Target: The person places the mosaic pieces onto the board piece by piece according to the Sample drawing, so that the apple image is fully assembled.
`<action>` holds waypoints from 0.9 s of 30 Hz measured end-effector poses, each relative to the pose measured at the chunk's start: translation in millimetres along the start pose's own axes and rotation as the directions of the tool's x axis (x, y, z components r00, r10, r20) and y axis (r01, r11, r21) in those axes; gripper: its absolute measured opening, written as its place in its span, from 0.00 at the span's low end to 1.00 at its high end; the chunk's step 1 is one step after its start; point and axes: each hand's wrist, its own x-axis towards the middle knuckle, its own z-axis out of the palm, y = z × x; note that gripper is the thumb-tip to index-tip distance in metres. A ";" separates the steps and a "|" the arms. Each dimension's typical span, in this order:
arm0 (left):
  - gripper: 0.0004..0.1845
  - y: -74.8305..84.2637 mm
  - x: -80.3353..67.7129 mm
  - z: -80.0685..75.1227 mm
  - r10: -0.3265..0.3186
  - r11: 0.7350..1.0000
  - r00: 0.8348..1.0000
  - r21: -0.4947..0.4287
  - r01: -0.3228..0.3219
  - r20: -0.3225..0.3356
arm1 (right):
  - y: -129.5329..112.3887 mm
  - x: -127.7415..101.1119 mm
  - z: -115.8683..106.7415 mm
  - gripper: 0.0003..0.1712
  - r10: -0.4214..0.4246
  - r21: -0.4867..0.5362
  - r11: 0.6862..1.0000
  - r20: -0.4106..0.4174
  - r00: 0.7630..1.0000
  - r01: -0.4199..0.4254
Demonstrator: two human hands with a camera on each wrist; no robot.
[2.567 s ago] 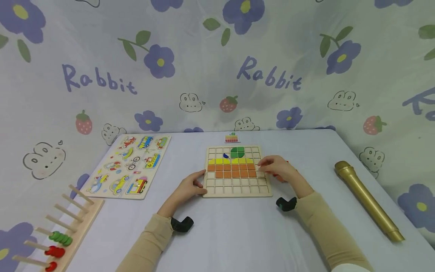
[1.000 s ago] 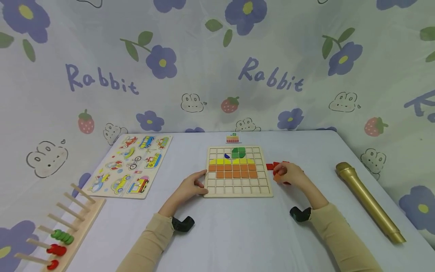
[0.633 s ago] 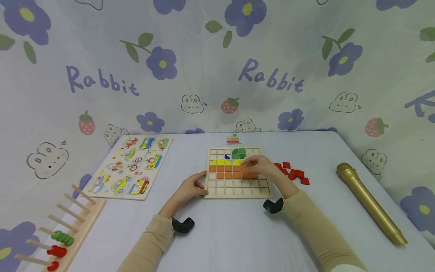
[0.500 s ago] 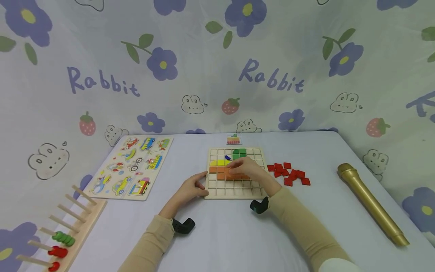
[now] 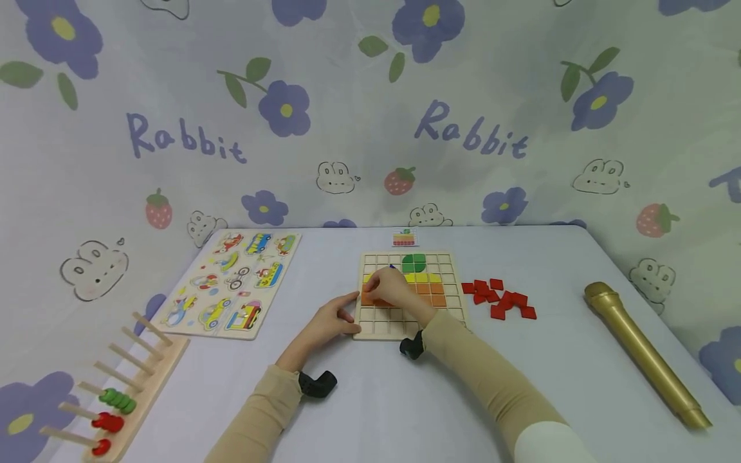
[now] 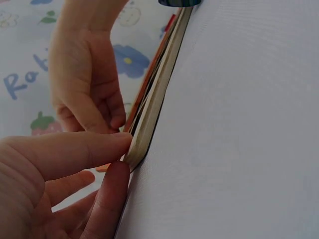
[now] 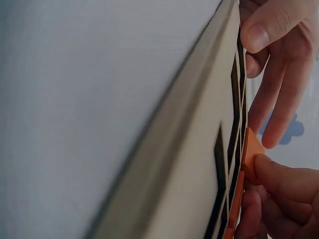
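My right hand (image 5: 386,286) is over the left part of a wooden grid board (image 5: 384,331), its thumb and fingers pinching an orange square tile (image 7: 252,152). In the right wrist view, that tile stands tilted at the board's face, close to other orange tiles (image 7: 236,201). My left hand (image 5: 328,321) lies at the board's left side, thumb and index fingertips touching the edge, the other fingers loosely extended. Green tiles (image 5: 413,263), yellow tiles (image 5: 425,278) and orange tiles fill several cells; my right hand hides part of these rows.
Loose red square tiles (image 5: 506,301) lie right of the board, and a small picture card (image 5: 404,238) is behind it. Farther right is a gold microphone (image 5: 642,354). On the left are a vehicle puzzle board (image 5: 228,283) and a peg rack (image 5: 145,392) with green and red beads.
My right hand picked up an orange tile beside the red ones and carried it leftward across the board to its left end. My left hand stays at the board's edge.
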 end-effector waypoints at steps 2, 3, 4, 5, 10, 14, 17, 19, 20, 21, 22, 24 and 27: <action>0.41 1.3 0.1 0.4 0.001 1.000 1.000 0.001 -0.001 0.006 | -0.3 0.0 2.0 0.01 -0.005 -0.039 0.999 -0.002 1.000 0.005; 0.41 1.6 0.0 0.4 0.002 1.000 1.000 0.002 -0.002 0.006 | -0.1 0.0 2.8 0.01 -0.008 -0.056 0.998 -0.001 1.000 0.008; 0.41 1.9 -0.1 0.3 0.003 1.000 1.000 0.004 -0.003 0.006 | 0.0 0.0 3.5 0.01 -0.011 -0.070 0.997 0.000 1.000 0.011; 0.41 2.3 -0.1 0.2 0.001 1.000 1.000 0.003 -0.001 0.005 | 0.3 -0.1 4.0 0.02 -0.013 -0.077 0.997 -0.002 1.000 0.013; 0.41 2.2 0.1 -0.2 0.004 1.000 1.000 -0.003 -0.004 0.002 | 5.5 -2.5 0.5 0.03 -0.015 0.005 1.000 0.008 1.000 0.015; 0.41 2.5 0.5 1.1 -0.003 1.000 1.000 0.004 0.003 0.003 | 18.0 -9.0 -17.9 0.10 0.039 0.260 0.964 0.052 0.998 -0.051; 0.41 3.8 0.4 2.8 -0.017 1.000 1.000 0.003 0.017 0.000 | 35.3 -16.8 -40.9 0.15 0.093 0.393 0.913 0.057 0.994 -0.108; 0.41 4.7 0.1 3.2 -0.024 1.000 1.000 0.000 0.024 -0.007 | 49.8 -24.3 -58.5 0.18 0.122 0.418 0.899 0.041 0.992 -0.128; 0.41 5.0 0.3 3.4 -0.025 1.000 1.000 -0.001 0.025 -0.009 | 58.0 -28.3 -67.0 0.19 0.132 0.434 0.891 0.033 0.991 -0.133; 0.41 4.9 0.3 3.5 -0.026 1.000 1.000 0.000 0.026 -0.012 | 66.7 -32.8 -76.0 0.20 0.152 0.429 0.891 0.028 0.988 -0.149; 0.41 4.6 0.6 3.4 -0.024 1.000 1.000 0.000 0.024 -0.015 | 75.6 -37.3 -84.3 0.21 0.169 0.430 0.888 0.021 0.985 -0.161; 0.41 3.7 0.8 2.7 -0.022 1.000 1.000 -0.003 0.022 -0.016 | 91.7 -47.8 -99.4 0.22 0.212 0.419 0.887 0.002 0.977 -0.193; 0.41 1.6 1.2 1.8 -0.025 1.000 1.000 -0.011 0.025 -0.013 | 112.8 -61.7 -116.1 0.23 0.274 0.342 0.909 -0.058 0.960 -0.239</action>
